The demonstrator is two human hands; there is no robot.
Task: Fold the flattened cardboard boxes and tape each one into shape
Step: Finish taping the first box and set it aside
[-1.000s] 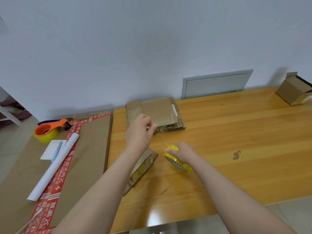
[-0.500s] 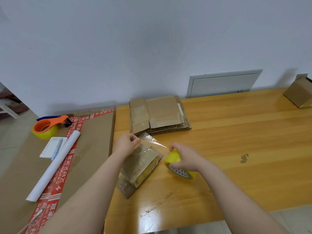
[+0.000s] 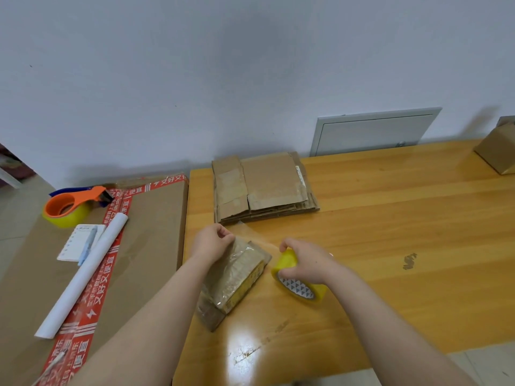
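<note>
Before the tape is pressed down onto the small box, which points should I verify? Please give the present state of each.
1. Left hand pinches the end of the tape strip: ok.
2. Right hand grips the tape roll: ok.
3. Tape strip stretched between both hands, over the small box: ok.
4. Strip aligned with the box seam: cannot tell.
5. Small box rests on the table: ok.

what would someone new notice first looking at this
The two hands at the centre: the left hand pinches clear tape stretched over a small folded box, while the right hand grips the yellow tape roll beside it. Behind them lies a stack of flattened boxes, and an orange tape dispenser sits far left.
</note>
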